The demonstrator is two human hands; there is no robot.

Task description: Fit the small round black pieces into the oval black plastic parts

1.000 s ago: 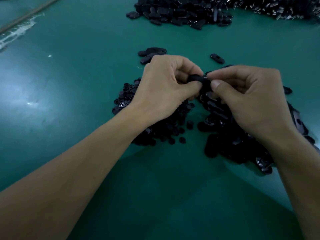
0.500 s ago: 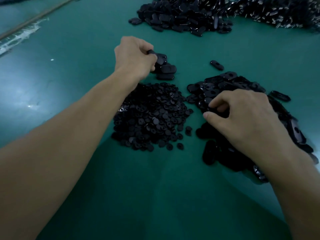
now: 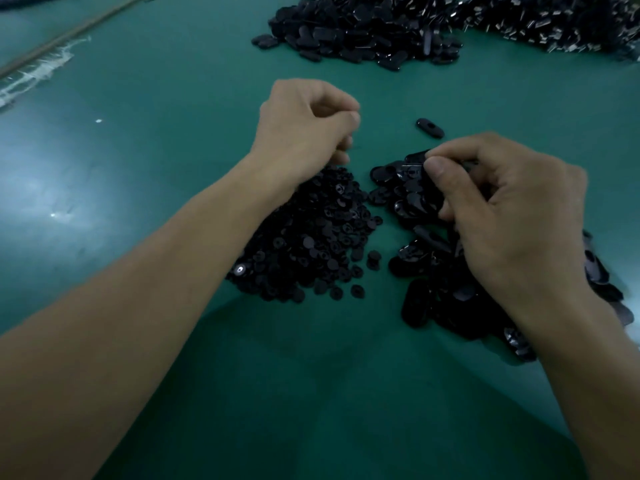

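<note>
Much seems left: heaps of small round black pieces (image 3: 311,237) and oval black plastic parts (image 3: 440,306) lie on the green desk (image 3: 166,143). The right hand (image 3: 512,216) pinches one oval part (image 3: 412,161); the left hand (image 3: 304,126) curls above the pieces, and I cannot tell whether it holds one.

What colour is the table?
The table is dark teal green, clearest in the head view.

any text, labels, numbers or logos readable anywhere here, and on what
None readable: no words, numbers or labels show on the small round pieces, the oval parts, the far piles or the green table.
The oval part pinched by the right hand looks plain black in this dim picture.
</note>
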